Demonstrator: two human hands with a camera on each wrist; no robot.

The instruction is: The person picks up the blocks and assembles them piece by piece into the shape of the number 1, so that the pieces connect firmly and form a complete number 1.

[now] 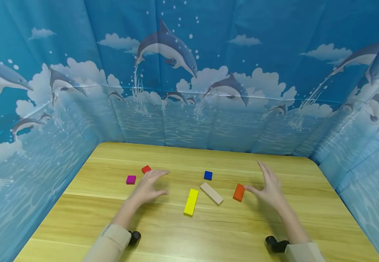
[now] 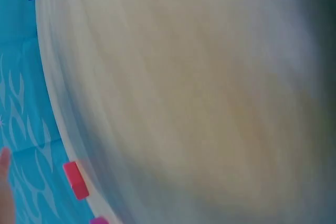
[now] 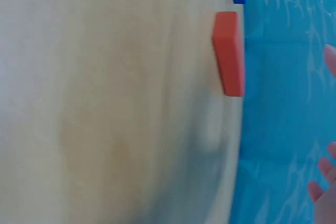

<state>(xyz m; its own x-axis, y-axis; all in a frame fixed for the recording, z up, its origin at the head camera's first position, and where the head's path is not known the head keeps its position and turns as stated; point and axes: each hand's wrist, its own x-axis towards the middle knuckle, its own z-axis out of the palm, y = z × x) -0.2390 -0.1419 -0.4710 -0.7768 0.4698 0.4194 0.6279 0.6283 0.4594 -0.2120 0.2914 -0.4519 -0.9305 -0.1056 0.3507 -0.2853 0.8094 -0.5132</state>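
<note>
My left hand (image 1: pixel 146 188) is held over the table's left half with thumb and fingers spread apart and nothing between them. It partly covers a red block (image 1: pixel 146 169), and a magenta block (image 1: pixel 131 179) lies just left of it. On the other side, my right hand (image 1: pixel 270 189) is spread too, its thumb tip beside an orange block (image 1: pixel 239 192). That orange block (image 3: pixel 229 53) also shows in the right wrist view, with fingertips at the right edge. Between the hands lie a yellow block (image 1: pixel 191 202), a plain wooden block (image 1: pixel 211 193) and a small blue block (image 1: pixel 208 175).
The blocks lie scattered on a wood-grain table (image 1: pixel 228 233) with rounded far corners. A blue dolphin-print curtain (image 1: pixel 189 120) hangs around its back and sides. Black wrist devices (image 1: pixel 134 238) sit at both sleeve cuffs.
</note>
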